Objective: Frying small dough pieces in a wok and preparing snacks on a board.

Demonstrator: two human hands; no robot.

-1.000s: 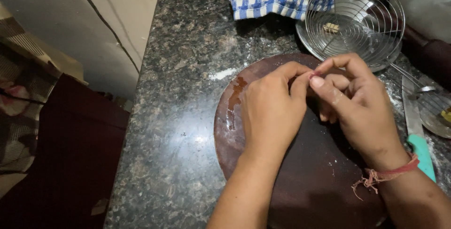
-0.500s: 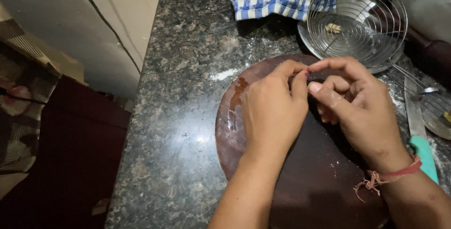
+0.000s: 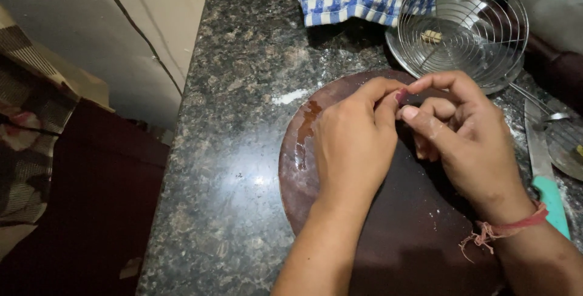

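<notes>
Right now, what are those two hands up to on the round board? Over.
Left hand and right hand meet fingertip to fingertip over round brown board, pinching something small, too hidden to name. Wire strainer and knife lie alongside, apart from the hands.

wire basket (image 3: pixel 464 26) behind round board (image 3: pixel 388 235)

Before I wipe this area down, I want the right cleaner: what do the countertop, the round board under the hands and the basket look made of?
The countertop looks like polished granite: speckled dark stone with a glossy reflection. The round board seems to be dark brown wood, smooth and worn, though that is less certain. The basket is shiny metal wire, likely steel.
</notes>
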